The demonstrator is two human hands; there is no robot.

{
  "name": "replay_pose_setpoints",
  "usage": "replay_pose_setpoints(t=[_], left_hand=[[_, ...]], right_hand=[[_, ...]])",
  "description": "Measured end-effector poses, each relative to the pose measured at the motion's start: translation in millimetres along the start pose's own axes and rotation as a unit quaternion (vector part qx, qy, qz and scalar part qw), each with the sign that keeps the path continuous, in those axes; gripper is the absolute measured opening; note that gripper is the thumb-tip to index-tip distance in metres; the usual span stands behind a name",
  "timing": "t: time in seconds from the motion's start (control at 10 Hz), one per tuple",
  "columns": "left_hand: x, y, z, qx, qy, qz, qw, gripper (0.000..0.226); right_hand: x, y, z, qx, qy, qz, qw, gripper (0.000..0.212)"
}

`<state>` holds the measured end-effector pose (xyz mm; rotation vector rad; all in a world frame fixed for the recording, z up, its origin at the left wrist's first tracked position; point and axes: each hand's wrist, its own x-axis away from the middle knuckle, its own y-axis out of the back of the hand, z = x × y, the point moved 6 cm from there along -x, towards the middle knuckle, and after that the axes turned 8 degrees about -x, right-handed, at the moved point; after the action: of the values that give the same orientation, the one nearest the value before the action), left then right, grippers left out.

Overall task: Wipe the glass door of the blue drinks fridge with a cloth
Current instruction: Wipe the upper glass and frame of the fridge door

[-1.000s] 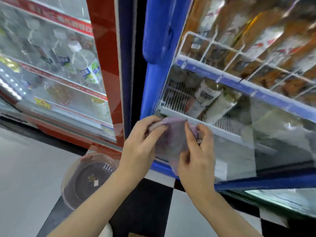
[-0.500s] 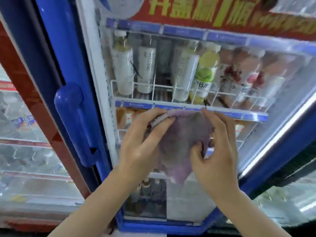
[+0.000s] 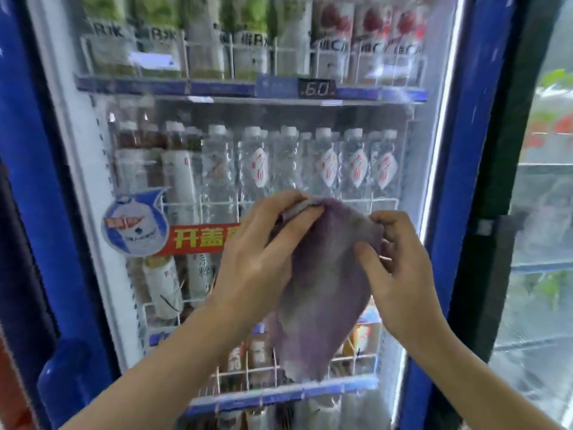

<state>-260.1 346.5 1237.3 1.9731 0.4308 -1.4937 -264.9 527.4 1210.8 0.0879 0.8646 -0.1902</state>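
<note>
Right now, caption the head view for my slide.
Both hands, left hand and right hand, hold a purple cloth before the blue fridge's glass door.

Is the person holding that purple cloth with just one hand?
No, both the left hand and the right hand pinch the top corners of the purple cloth, which hangs between them.

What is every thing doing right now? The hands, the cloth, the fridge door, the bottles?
left hand: pinches the cloth's top left corner
right hand: pinches the cloth's top right edge
cloth: purple, hanging spread between both hands
glass door: closed
water bottles: upright on the shelf
</note>
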Motion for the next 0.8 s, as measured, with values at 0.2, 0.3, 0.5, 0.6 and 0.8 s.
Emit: replay_pose_setpoints(t=[0.2,0.3,0.5,0.6,0.8], left_hand=[[-52.9,-5.8,-31.6,-0.180,-0.159,-0.042,0.970,0.027],[-81.6,-1.6,-41.0,-0.154,-0.177,-0.083,0.968,0.031],[-146.6,-10.6,-62.4,-0.157,-0.199,-0.094,0.963,0.040],[-182.8,-12.3,-76.1,-0.139,-0.217,-0.104,0.961,0.040],[-238.3,-14.1,-103.2,-0.168,-0.255,-0.129,0.944,0.034]], right_hand=[[-49.1,41.3,29.6,0.054,0.064,-0.044,0.996,0.019],[-74.2,56.4,54.6,0.080,0.119,-0.069,0.987,0.019],[-124.0,81.0,98.1,0.132,0.219,-0.100,0.962,0.027],[-148.9,94.2,117.4,0.180,0.262,-0.104,0.942,0.028],[-196.0,111.9,147.0,0.234,0.315,-0.126,0.911,0.036]])
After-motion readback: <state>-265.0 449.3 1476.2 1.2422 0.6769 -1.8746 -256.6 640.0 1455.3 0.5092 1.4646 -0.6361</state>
